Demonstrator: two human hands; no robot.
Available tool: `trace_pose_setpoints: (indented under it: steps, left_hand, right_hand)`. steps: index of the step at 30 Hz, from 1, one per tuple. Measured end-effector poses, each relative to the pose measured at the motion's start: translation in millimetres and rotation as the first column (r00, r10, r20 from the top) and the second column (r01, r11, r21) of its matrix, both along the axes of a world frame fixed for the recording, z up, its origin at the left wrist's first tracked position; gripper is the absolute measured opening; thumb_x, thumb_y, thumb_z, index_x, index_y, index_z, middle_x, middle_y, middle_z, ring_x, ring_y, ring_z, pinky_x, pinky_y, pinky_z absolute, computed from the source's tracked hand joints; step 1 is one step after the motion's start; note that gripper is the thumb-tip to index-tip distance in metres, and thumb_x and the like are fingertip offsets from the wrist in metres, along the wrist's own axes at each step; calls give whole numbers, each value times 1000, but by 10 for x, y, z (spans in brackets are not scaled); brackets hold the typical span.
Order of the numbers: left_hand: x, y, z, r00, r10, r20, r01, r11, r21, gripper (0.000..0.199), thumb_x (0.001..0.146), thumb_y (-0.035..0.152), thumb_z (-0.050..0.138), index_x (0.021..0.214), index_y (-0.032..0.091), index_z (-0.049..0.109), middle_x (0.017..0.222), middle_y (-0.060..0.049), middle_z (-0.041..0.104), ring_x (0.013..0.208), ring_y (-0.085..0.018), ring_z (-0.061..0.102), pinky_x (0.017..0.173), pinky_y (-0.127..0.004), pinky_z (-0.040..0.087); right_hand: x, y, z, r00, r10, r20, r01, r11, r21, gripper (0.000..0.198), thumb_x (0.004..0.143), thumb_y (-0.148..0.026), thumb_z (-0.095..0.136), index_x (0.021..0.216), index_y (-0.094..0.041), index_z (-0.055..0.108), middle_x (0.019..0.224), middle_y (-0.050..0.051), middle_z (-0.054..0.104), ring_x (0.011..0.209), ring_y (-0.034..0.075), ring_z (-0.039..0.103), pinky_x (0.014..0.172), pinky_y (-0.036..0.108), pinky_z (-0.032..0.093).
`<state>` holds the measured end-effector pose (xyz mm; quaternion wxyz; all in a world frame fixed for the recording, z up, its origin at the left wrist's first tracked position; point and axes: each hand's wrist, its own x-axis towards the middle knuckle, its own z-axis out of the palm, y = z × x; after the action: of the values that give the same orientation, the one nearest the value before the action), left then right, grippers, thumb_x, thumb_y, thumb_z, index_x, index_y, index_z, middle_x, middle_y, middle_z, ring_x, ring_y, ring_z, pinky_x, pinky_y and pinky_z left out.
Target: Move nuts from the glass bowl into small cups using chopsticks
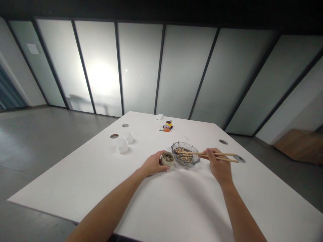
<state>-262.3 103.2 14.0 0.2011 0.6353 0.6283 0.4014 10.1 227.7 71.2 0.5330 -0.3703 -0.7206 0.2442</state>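
Observation:
My left hand (154, 163) is wrapped round a small beige cup (168, 163), which tilts a little on the white table. Inside the cup lie some small pieces that look like sunseeds or nuts. Just right of it stands a clear faceted glass bowl (186, 163) holding many brownish nuts or seeds (185, 156). In my right hand (214, 163) is a pair of wooden chopsticks (224, 154). Their tips reach over the nuts in the bowl; whether they pinch a piece is too small to tell.
Two clear plastic containers (122, 146) stand to the left. Toward the far edge of the white table (141, 188) are a yellow toy vehicle (168, 125), a small orange carrot-like item (166, 130) and a white box-like object (159, 116). Several round holes (114, 136) pierce the tabletop.

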Motion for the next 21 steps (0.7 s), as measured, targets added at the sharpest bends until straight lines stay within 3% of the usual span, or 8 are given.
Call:
trace_pose_setpoints:
  steps: [2,5,11,21]
  left_hand:
    - [-5,3,-12,1000,1,-2,-1,1000,-4,72,72,36,87,139,31,63,137,-4,72,118,-29,69,104,-39,54]
    - [-11,7,-28,1000,10,3,-10,1000,-23,72,72,38,87,139,31,62,137,-4,72,119,-29,69,104,-39,54]
    - [-14,-7,-13,999,0,33,1,1000,-29,75,72,38,87,142,31,60,139,-5,71,119,-29,69,103,-39,54]
    - [-4,-18,11,1000,-6,15,6,1000,-11,71,73,37,87,140,30,62,139,-6,71,120,-30,68,105,-40,54]
  right_hand:
    - [83,52,0,989,-99,106,85,988,129,62,91,-82,50,78,-25,70,77,8,77,77,27,74,70,36,55]
    - [169,136,-45,970,-111,216,62,973,224,65,94,-82,44,78,-24,68,75,7,76,74,26,72,68,36,51]
    - [153,185,-121,954,-47,296,-23,974,228,64,95,-82,44,79,-25,68,72,5,75,69,24,71,65,35,49]
    - [127,125,-88,968,23,248,-77,974,211,63,90,-83,54,76,-24,74,80,8,77,72,24,73,68,36,56]
